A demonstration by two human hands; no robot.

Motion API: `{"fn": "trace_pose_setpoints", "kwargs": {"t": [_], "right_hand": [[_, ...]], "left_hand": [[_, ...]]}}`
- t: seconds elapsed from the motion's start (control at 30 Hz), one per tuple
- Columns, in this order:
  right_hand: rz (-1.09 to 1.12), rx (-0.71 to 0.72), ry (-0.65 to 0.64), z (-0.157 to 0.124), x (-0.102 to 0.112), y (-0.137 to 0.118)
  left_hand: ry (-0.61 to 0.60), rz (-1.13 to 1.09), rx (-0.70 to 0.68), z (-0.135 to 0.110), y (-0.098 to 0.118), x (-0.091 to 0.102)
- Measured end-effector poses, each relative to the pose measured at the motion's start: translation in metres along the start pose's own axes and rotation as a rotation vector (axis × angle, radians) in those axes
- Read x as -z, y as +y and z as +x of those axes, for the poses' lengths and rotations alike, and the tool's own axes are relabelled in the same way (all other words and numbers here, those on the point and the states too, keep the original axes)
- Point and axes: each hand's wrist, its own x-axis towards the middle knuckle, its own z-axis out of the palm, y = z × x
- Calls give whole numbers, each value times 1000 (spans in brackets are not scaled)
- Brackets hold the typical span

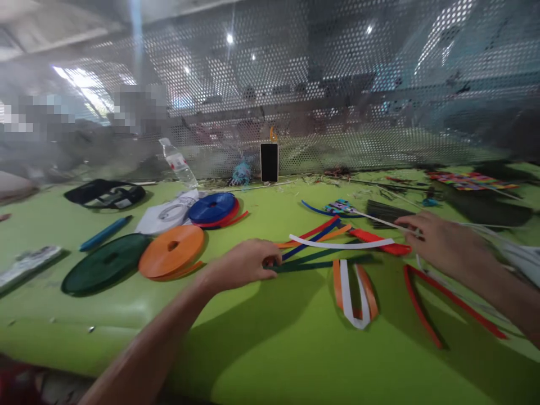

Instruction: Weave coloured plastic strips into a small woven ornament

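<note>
My left hand point(244, 263) rests on the green table point(274, 349), fingers curled and pressing down the ends of several coloured strips point(314, 239) in red, blue, orange and dark green that fan out to the right. A white strip point(341, 245) lies across them. My right hand point(439, 239) hovers at the right, fingers pinched on a thin white stick point(379, 220). A folded orange and white strip loop point(354, 292) lies in front, between the hands. A bent red strip point(439, 306) lies under my right forearm.
Flat reels lie at the left: orange point(172, 251), dark green point(103, 264), blue over red point(212, 208). A phone point(269, 162) stands against the perforated metal screen point(337, 84), a plastic bottle point(177, 163) beside it. A woven coloured mat point(470, 181) lies at the back right.
</note>
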Motion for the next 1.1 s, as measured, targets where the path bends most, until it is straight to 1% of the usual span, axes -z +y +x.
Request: {"fn": "trace_pose_setpoints", "kwargs": {"t": [0.1, 0.13, 0.17, 0.2, 0.27, 0.33, 0.37, 0.43, 0.5, 0.57, 0.67, 0.77, 0.83, 0.93, 1.0, 1.07, 1.1], "right_hand": [[-37, 56, 119, -11, 17, -20], [-34, 72, 206, -14, 22, -28], [-5, 114, 237, -16, 25, -36], [46, 172, 229, -16, 26, -43], [146, 297, 122, -11, 21, -53], [168, 390, -7, -1, 8, -55], [160, 415, -47, 4, 1, -54], [144, 444, -95, 14, -10, -50], [142, 453, -120, 21, -17, -46], [154, 463, -151, 25, -19, -45], [181, 466, -193, 27, -20, -47], [224, 448, -190, 29, -19, -48], [267, 417, -163, 31, -13, -46], [342, 361, -116, 31, 7, -51], [404, 374, -108, 23, 24, -66], [532, 463, -131, 7, 38, -92], [590, 523, -198, -2, 41, -107]], "left_hand": [[103, -83, 34, -33, -7, -8], [159, -103, 70, -46, -10, -13], [188, -113, 116, -59, -14, -19], [226, -119, 137, -72, -17, -26], [349, -106, 161, -93, -23, -39], [425, -116, 189, -107, -24, -50], [449, -135, 201, -111, -24, -54], [479, -179, 228, -114, -20, -58], [514, -217, 255, -112, -17, -60], [557, -260, 298, -108, -17, -60], [615, -353, 389, -106, -22, -60], [657, -413, 456, -109, -28, -63], [681, -418, 489, -115, -30, -66], [719, -400, 521, -123, -25, -68], [717, -363, 512, -123, -19, -67], [696, -321, 488, -119, -15, -66], [684, -308, 473, -116, -14, -65]]}}
